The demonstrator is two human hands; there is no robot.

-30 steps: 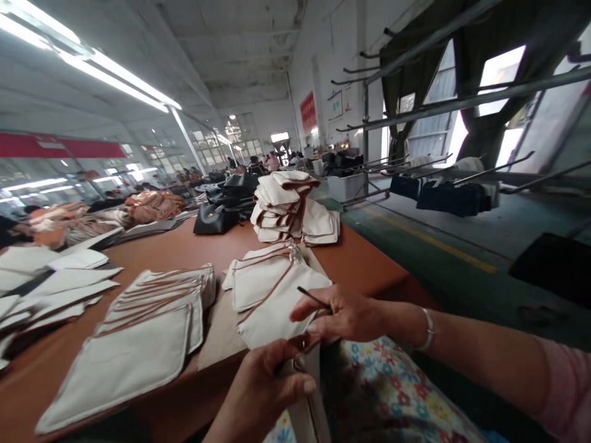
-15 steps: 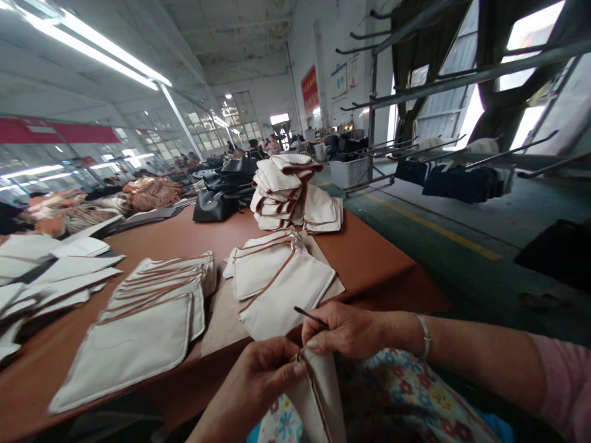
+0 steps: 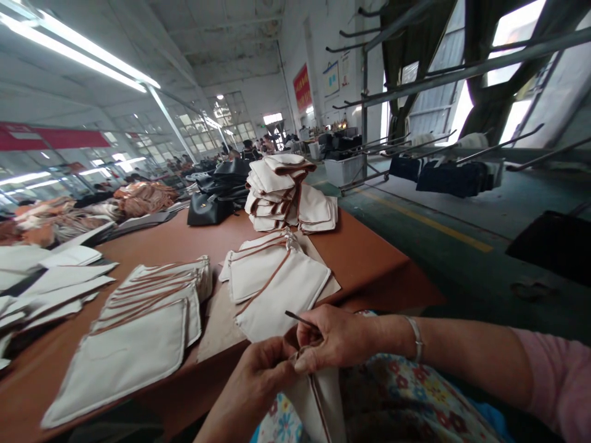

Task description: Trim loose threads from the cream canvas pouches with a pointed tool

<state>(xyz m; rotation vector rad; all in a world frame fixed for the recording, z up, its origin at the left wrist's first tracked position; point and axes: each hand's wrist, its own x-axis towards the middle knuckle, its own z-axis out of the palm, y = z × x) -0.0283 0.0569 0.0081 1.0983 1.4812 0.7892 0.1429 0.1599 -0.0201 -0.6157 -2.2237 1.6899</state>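
Observation:
In my lap a white fabric pouch piece (image 3: 327,394) with brown edging hangs down from both hands. My left hand (image 3: 263,369) pinches its top edge between thumb and fingers. Right against it, my right hand (image 3: 330,338) is closed at the same edge, thumb tip close to my left thumb. A thin dark pointed tool (image 3: 299,319) sticks out of my right hand to the left; its other end is hidden in the fingers. Just beyond my hands lie a few similar white pouches (image 3: 281,289) with brown edging, on a sheet of board (image 3: 215,332).
A fanned row of white pouches (image 3: 133,351) lies on the brown-covered table (image 3: 360,246). Farther back stand a tall folded white stack (image 3: 272,191) and black bags (image 3: 207,209). White cut pieces (image 3: 60,283) lie at left. A metal rack (image 3: 364,111) stands at right.
The view has shifted slightly, so the table's contents appear a little further left. Both hands stay at the pouch's edge; my right hand has closed in a little toward my left.

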